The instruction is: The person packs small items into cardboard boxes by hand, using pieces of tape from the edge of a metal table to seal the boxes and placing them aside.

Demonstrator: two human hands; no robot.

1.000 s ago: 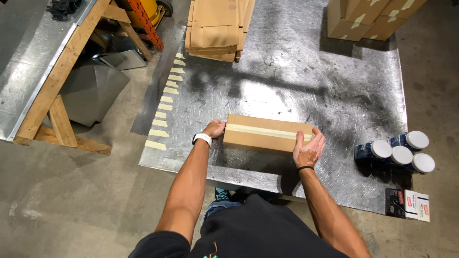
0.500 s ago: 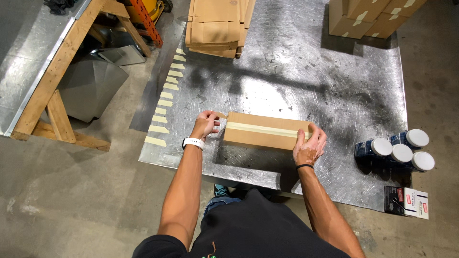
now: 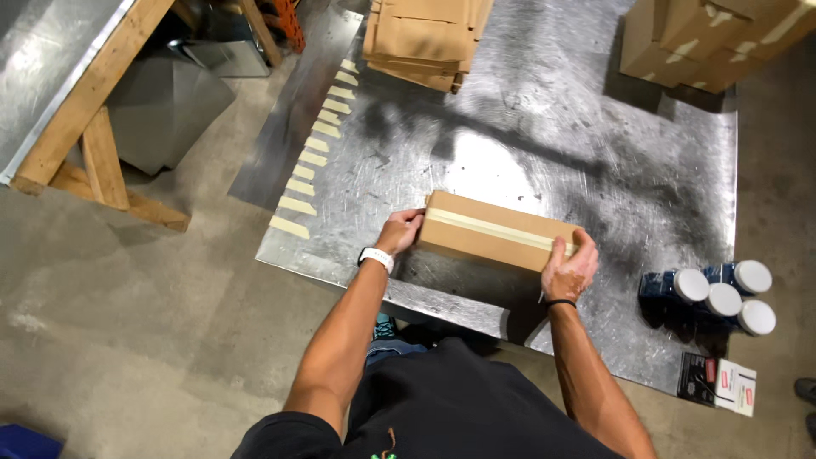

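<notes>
Taped brown cardboard box [image 3: 497, 234], long axis 10-to-4 o'clock on the counter [image 3: 595, 161]: left hand [image 3: 399, 231] fingers press its 9 o'clock end, right hand [image 3: 571, 268] fingers grip its 4 o'clock corner.

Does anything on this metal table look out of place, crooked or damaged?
Nothing stands out. The taped cardboard box lies flat on the metal table, with the left hand and right hand at its two ends. It sits at a slight angle to the table edge. The tape strips hang in an even row.
</notes>
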